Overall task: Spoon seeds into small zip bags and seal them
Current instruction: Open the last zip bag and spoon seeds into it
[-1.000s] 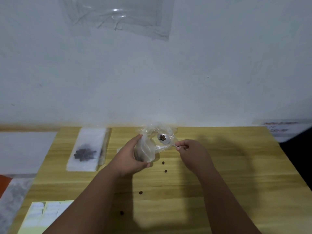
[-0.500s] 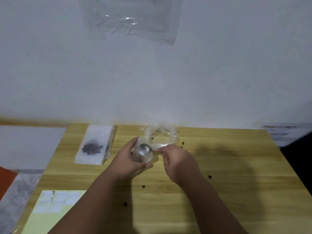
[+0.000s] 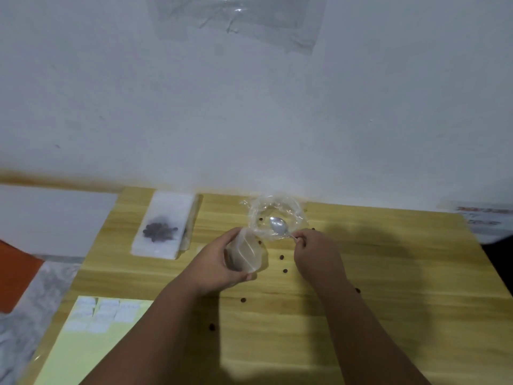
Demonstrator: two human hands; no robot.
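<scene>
My left hand grips a small clear zip bag with its mouth up, just above the wooden table. My right hand pinches the handle of a small metal spoon. The spoon's bowl looks empty and lies inside a crumpled clear plastic bag near the wall. One dark seed shows in that bag. Several loose seeds, such as one between my hands, lie scattered on the table.
A filled flat zip bag with dark seeds lies at the back left on a stack of white bags. A yellow sheet with white labels sits at the front left. Plastic film is taped to the wall. Papers lie at the far right.
The spoon went from over the small bag's mouth back into the crumpled bag, now without seeds. My right hand moved right and away from my left hand. More seeds lie loose on the table.
</scene>
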